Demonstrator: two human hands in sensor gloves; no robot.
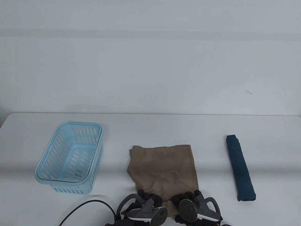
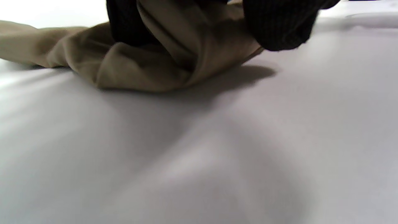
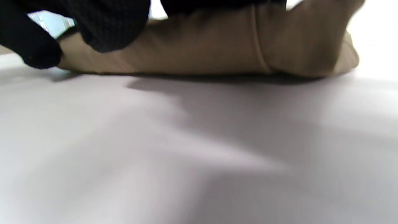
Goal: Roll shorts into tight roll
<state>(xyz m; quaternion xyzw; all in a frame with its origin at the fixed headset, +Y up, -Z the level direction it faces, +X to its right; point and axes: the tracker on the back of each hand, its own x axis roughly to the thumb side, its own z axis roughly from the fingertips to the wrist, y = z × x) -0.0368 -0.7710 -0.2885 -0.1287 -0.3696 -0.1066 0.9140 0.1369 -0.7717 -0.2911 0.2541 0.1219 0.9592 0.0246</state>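
Both hands (image 1: 170, 207) seemingly gripping shorts (image 1: 163, 168) hem

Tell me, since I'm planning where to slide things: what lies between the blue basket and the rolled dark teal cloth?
The tan shorts, with both hands at their near edge; otherwise bare table. The table view shows it.

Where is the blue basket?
In the table view, the basket sits on the table's left side, left of the tan shorts.

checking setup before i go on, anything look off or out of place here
Nothing stands out. The tan shorts lie folded with both hands at their near edge, the blue basket sits upright, the dark rolled cloth lies neat.
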